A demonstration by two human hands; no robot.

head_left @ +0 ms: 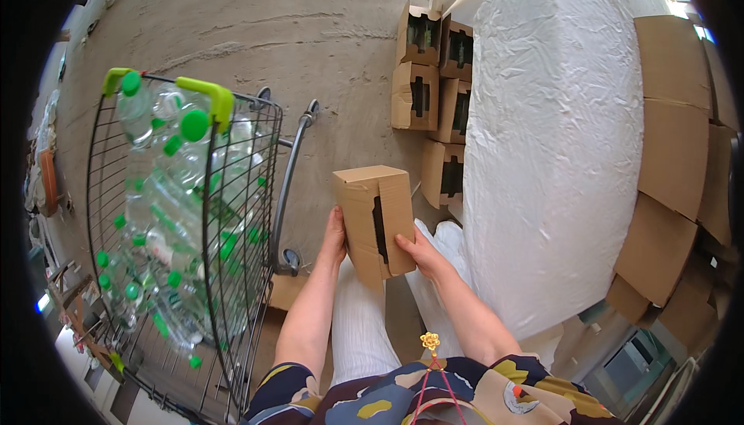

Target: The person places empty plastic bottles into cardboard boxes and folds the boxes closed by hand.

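In front of my legs I hold up a brown cardboard box, its slotted side turned up and a loose flap hanging at the lower edge. Fingers of my left hand press its left side. My right hand grips its right side, the thumb lying near the long dark slot. Beyond it, against the white-covered pile, stand several similar cardboard boxes with dark openings; green glass-like shapes show inside some of them.
To my left stands a black wire cart filled with clear plastic bottles with green caps. A tall white sheet covers something on the right. Flattened cardboard leans beyond it. The floor is rough concrete.
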